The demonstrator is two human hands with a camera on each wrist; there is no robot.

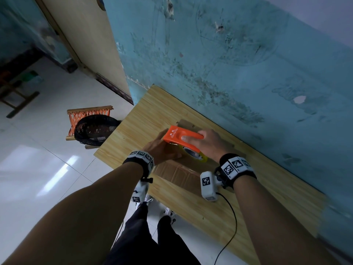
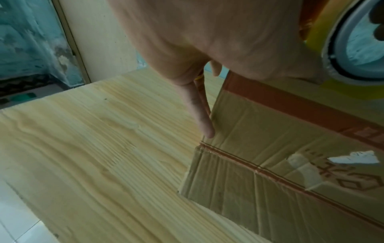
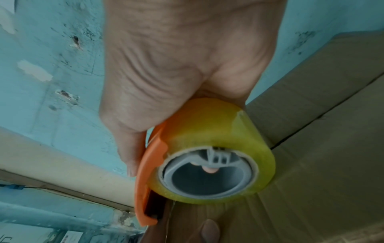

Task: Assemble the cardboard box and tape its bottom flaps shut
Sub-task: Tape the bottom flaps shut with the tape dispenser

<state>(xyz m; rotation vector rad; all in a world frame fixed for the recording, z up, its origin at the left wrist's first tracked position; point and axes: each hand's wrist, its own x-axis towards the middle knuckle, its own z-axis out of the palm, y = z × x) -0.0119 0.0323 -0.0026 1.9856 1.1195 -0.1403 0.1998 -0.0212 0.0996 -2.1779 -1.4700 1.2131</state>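
On the wooden table (image 1: 219,203) the cardboard box (image 1: 177,174) stands folded with flaps closed but seemingly not fully taped: left hand (image 1: 162,148) presses flat, right hand (image 1: 209,143) grips the orange tape dispenser (image 1: 180,135).

Both forearms outstretched, right hand (image 1: 211,143) curled in a grip, left hand (image 1: 162,148) flat, fingers straight

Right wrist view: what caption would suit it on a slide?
Right hand grips an orange plastic tape dispenser with its yellowish clear tape roll on the brown cardboard box.
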